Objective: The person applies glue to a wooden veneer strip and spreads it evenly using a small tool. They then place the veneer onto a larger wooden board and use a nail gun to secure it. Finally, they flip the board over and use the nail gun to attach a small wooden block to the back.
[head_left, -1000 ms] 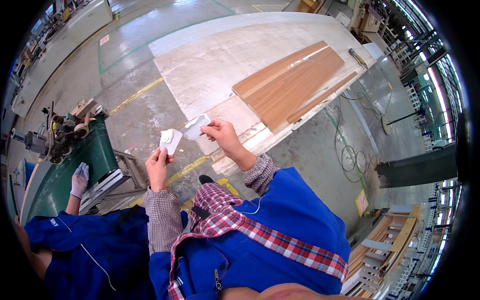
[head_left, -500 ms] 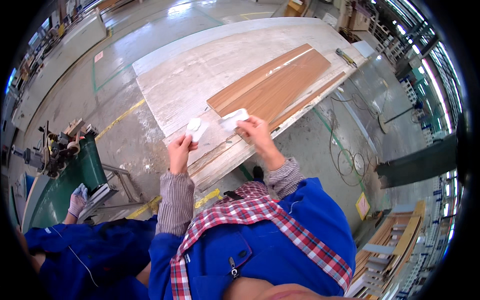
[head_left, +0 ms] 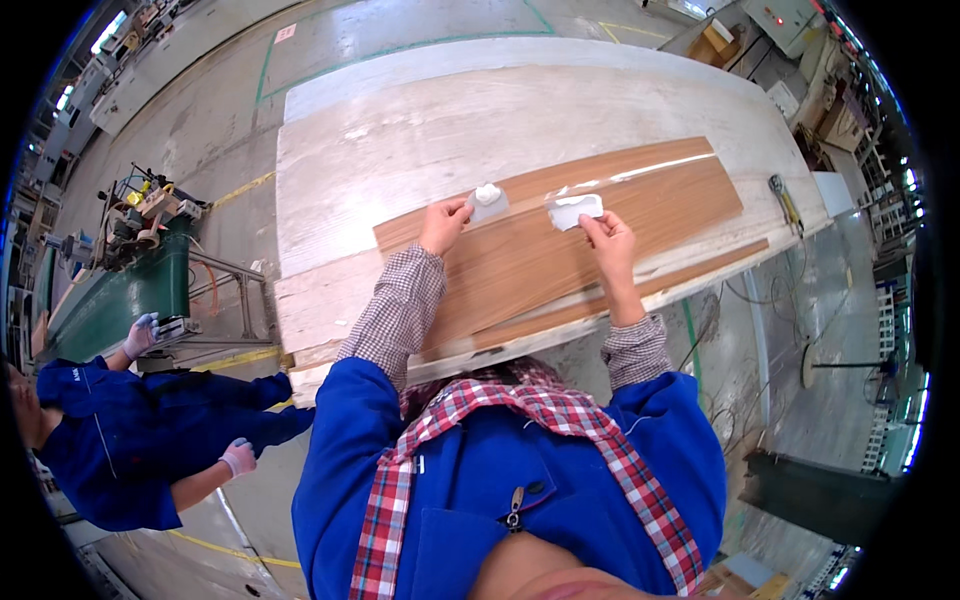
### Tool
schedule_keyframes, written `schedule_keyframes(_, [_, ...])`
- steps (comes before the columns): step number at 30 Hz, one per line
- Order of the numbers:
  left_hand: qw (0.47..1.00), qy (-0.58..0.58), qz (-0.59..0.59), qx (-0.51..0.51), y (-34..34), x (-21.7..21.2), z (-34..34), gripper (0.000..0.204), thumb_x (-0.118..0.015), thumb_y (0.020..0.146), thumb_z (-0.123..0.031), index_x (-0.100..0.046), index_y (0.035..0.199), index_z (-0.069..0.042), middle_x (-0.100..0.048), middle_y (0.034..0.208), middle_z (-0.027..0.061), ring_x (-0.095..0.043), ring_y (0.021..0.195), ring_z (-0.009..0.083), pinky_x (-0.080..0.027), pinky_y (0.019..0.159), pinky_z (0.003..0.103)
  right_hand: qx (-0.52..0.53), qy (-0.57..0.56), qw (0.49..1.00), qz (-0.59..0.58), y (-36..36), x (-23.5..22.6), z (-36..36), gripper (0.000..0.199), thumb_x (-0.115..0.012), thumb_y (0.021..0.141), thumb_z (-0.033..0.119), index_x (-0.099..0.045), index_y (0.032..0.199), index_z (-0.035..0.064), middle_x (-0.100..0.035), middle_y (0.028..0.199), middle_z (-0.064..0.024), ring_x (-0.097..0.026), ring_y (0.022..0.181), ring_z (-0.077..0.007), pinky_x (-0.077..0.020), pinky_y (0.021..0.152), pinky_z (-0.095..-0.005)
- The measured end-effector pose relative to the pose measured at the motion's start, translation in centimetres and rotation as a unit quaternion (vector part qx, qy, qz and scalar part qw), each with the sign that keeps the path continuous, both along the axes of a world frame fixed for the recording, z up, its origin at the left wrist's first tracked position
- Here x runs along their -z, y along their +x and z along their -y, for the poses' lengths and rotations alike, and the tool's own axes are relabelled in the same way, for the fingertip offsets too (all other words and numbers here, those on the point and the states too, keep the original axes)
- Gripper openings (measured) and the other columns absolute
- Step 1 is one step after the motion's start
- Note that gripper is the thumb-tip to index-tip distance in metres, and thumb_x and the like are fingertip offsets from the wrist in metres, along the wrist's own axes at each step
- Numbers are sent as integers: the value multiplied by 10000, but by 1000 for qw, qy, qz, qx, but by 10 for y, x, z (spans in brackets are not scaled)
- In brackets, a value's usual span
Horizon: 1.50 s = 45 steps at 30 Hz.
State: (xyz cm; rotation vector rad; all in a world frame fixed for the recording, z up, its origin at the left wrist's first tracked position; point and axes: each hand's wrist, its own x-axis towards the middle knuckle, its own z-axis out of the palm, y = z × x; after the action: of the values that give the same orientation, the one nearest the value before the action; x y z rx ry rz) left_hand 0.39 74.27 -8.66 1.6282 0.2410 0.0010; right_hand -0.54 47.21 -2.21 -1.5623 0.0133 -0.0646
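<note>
Two pinches: my left fingers (head_left: pixel 460 209) grip flat pale paste-topped card (head_left: pixel 491 208); right fingers (head_left: pixel 592 229), flat white paste-edged card (head_left: pixel 572 214). Holding step, seemingly; next needs steadiness.

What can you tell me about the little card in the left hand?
The card looks thin, flat and pale, perhaps plastic, with a white, paste-like lump near its top edge. The left hand pinches it at its left side, and it appears against the brown wood-grain panel behind.

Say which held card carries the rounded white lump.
The left card, in the left hand; the right card, in the right hand, lacks one.
</note>
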Motion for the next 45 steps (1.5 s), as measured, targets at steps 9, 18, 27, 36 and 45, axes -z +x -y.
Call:
schedule_keyframes(9, [984,172,26,-30,109,39,72,215,-609,839,-178,-670,991,-38,-668,782,124,-611,681,167,-473,636,295,-53,-77,992,84,139,37,42,152,-659,816,100,-631,914,-13,-630,763,-13,-540,629,-47,-428,565,-204])
schedule_keyframes(18, [974,214,61,-35,154,67,101,208,-600,851,-166,-664,988,-22,-667,740,95,-585,639,123,-463,599,273,-69,-220,946,229,201,64,42,152,-692,763,106,-651,891,34,-610,749,-96,-583,653,-201,-465,580,-303])
schedule_keyframes(27, [972,229,46,-34,151,62,91,219,-603,850,-168,-658,978,1,-673,776,127,-601,670,150,-470,626,287,-119,-234,916,302,219,76,7,113,-686,750,84,-655,854,55,-621,753,-76,-577,706,-216,-459,620,-325])
schedule_keyframes(36, [972,221,46,-67,139,61,91,210,-598,838,-145,-656,980,-1,-666,816,172,-632,703,212,-482,663,303,-147,-300,871,360,223,87,4,110,-683,741,110,-656,845,89,-614,712,-42,-551,704,-224,-423,648,-342])
schedule_keyframes(45, [962,246,85,-86,135,72,90,203,-590,845,-148,-658,976,-9,-658,860,174,-633,758,233,-482,687,308,-191,-344,838,378,225,89,9,106,-665,752,114,-654,856,93,-609,694,-37,-551,699,-212,-416,656,-338])
